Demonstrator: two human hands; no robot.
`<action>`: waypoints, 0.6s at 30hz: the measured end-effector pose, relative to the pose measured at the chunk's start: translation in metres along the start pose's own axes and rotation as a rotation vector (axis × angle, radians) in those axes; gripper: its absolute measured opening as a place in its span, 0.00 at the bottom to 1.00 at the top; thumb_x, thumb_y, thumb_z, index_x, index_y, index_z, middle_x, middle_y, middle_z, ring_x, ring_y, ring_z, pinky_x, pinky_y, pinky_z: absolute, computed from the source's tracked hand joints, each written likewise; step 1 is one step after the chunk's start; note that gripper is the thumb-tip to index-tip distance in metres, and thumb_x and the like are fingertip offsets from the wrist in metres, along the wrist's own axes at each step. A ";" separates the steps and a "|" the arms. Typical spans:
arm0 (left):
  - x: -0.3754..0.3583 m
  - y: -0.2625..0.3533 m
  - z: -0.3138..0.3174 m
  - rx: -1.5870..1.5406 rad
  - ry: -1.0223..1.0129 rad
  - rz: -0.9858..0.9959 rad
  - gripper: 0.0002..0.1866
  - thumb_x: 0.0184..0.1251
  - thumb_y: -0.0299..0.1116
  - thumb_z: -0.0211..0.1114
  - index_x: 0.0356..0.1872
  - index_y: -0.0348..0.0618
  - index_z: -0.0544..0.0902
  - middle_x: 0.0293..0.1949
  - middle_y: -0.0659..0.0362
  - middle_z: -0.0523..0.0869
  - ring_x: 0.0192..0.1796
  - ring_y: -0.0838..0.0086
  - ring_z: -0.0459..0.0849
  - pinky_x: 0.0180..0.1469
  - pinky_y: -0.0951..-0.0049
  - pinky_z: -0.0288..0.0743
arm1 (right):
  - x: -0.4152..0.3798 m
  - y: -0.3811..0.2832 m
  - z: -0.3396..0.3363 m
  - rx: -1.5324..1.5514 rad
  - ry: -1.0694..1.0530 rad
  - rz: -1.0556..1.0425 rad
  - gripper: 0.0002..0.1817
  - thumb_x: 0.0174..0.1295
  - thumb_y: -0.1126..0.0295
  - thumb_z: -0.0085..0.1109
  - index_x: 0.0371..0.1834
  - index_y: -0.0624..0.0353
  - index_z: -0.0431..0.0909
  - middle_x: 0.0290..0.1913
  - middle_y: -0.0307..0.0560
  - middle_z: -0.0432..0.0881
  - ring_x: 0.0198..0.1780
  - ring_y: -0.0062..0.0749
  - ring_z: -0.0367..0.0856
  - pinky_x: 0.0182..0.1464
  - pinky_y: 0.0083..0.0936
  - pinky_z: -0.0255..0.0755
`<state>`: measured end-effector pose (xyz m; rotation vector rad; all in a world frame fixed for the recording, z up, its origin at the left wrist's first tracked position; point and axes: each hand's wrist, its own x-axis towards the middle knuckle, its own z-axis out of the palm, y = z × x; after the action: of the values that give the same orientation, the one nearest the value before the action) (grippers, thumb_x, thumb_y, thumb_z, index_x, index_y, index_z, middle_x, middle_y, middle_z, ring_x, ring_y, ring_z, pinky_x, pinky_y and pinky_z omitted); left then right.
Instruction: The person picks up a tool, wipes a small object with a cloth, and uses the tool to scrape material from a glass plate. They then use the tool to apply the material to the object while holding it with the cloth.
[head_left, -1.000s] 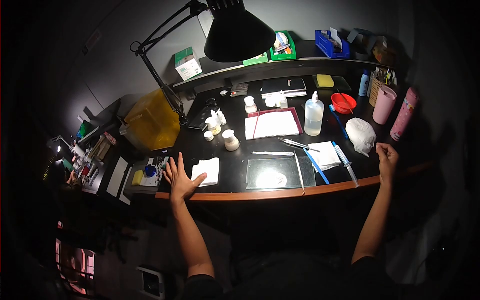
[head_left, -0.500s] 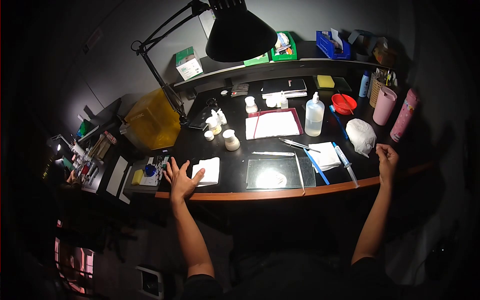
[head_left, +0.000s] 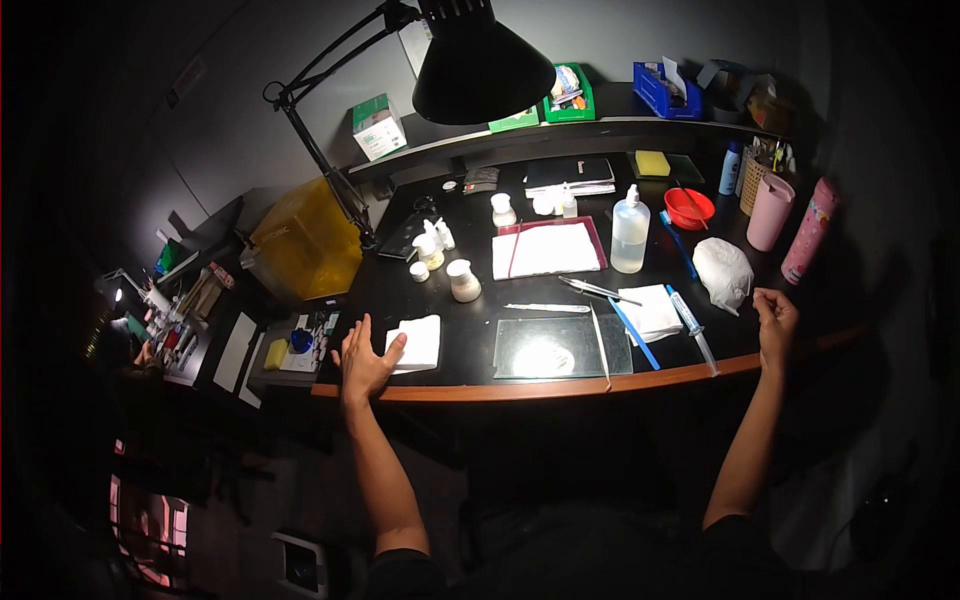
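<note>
At the table's front left, my left hand [head_left: 366,362] rests with its thumb apart from the other fingers, holding nothing, beside a folded white tissue [head_left: 415,343]. My right hand [head_left: 775,322] is closed near the front right edge, fingers curled together; whether anything small is inside cannot be made out. Just behind it lies a crumpled white bundle [head_left: 722,272]. Between the hands are a glass plate [head_left: 515,352], a blue-and-clear syringe [head_left: 697,335], tweezers [head_left: 590,288], a blue-handled tool [head_left: 640,342] and white tissues [head_left: 653,312].
A clear bottle [head_left: 629,236], a red bowl [head_left: 689,208], a pink cup [head_left: 769,213] and a pink bottle [head_left: 808,232] stand farther back. Small white jars [head_left: 463,281] are at the centre left. A black lamp [head_left: 482,75] hangs above. Part of another person's hand shows far left.
The fingers of my left hand have drawn closer together. My right hand has hardly moved.
</note>
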<state>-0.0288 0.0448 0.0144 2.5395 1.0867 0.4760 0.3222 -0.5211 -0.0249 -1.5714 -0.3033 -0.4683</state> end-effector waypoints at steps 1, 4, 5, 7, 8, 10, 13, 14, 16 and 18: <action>-0.001 0.001 0.000 -0.005 -0.001 -0.003 0.58 0.58 0.74 0.63 0.80 0.40 0.60 0.79 0.41 0.62 0.82 0.53 0.54 0.80 0.37 0.29 | 0.000 -0.001 -0.001 -0.001 -0.001 0.008 0.05 0.68 0.75 0.64 0.42 0.61 0.87 0.30 0.29 0.79 0.29 0.09 0.68 0.32 0.12 0.59; 0.003 -0.002 0.003 -0.002 0.003 -0.013 0.58 0.58 0.74 0.62 0.80 0.40 0.60 0.79 0.42 0.61 0.83 0.53 0.54 0.80 0.37 0.32 | 0.000 0.002 -0.003 0.006 -0.006 0.006 0.05 0.68 0.75 0.64 0.42 0.62 0.87 0.30 0.29 0.78 0.29 0.09 0.68 0.32 0.12 0.58; 0.003 -0.002 0.002 0.006 -0.002 -0.020 0.58 0.58 0.74 0.63 0.80 0.41 0.59 0.79 0.43 0.61 0.83 0.53 0.54 0.80 0.37 0.32 | 0.001 0.002 -0.002 0.012 -0.009 -0.001 0.05 0.68 0.75 0.64 0.42 0.62 0.87 0.30 0.29 0.78 0.29 0.09 0.67 0.32 0.12 0.58; 0.003 -0.001 0.002 0.021 -0.015 -0.030 0.60 0.56 0.74 0.65 0.81 0.41 0.58 0.80 0.43 0.60 0.83 0.53 0.54 0.81 0.38 0.32 | 0.001 0.001 -0.002 0.009 -0.010 0.010 0.05 0.68 0.75 0.64 0.42 0.62 0.87 0.30 0.29 0.78 0.29 0.09 0.67 0.32 0.12 0.58; 0.001 0.002 0.001 0.056 -0.022 -0.026 0.61 0.55 0.74 0.66 0.81 0.41 0.57 0.80 0.44 0.60 0.83 0.54 0.54 0.81 0.38 0.32 | 0.000 0.000 -0.002 0.006 -0.011 0.018 0.05 0.68 0.75 0.64 0.42 0.62 0.87 0.30 0.29 0.78 0.29 0.09 0.67 0.32 0.12 0.58; -0.004 0.008 -0.002 0.126 -0.032 -0.018 0.62 0.54 0.73 0.68 0.81 0.41 0.55 0.80 0.44 0.60 0.83 0.55 0.53 0.81 0.38 0.31 | 0.002 0.002 -0.001 0.008 -0.005 0.000 0.05 0.68 0.75 0.64 0.42 0.62 0.87 0.30 0.29 0.78 0.29 0.09 0.68 0.32 0.12 0.58; -0.004 0.010 -0.005 0.082 -0.052 -0.030 0.64 0.51 0.72 0.71 0.82 0.46 0.53 0.81 0.43 0.57 0.84 0.52 0.49 0.81 0.38 0.31 | 0.000 0.000 -0.002 0.001 -0.003 0.005 0.05 0.68 0.75 0.64 0.42 0.62 0.87 0.30 0.29 0.78 0.30 0.09 0.68 0.32 0.12 0.59; -0.005 0.011 -0.004 0.101 -0.026 -0.030 0.62 0.52 0.73 0.70 0.82 0.48 0.55 0.81 0.42 0.55 0.84 0.51 0.47 0.81 0.38 0.29 | 0.000 -0.002 -0.002 -0.002 -0.005 0.010 0.05 0.68 0.75 0.64 0.42 0.62 0.87 0.30 0.30 0.79 0.30 0.09 0.69 0.32 0.12 0.59; -0.008 0.013 -0.002 0.138 0.032 -0.034 0.59 0.53 0.74 0.68 0.82 0.52 0.58 0.82 0.41 0.51 0.85 0.49 0.42 0.81 0.38 0.26 | 0.000 0.000 -0.002 -0.007 -0.005 0.004 0.05 0.68 0.75 0.64 0.42 0.62 0.87 0.30 0.30 0.79 0.30 0.10 0.69 0.32 0.12 0.59; -0.008 0.013 -0.002 0.176 0.018 -0.021 0.54 0.57 0.74 0.64 0.79 0.53 0.64 0.82 0.39 0.48 0.85 0.47 0.38 0.80 0.38 0.22 | 0.000 -0.002 -0.001 -0.010 -0.005 0.001 0.05 0.68 0.75 0.64 0.42 0.62 0.87 0.30 0.30 0.79 0.30 0.10 0.68 0.32 0.12 0.59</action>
<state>-0.0261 0.0307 0.0203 2.6760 1.2102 0.4152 0.3211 -0.5220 -0.0232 -1.5822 -0.3041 -0.4661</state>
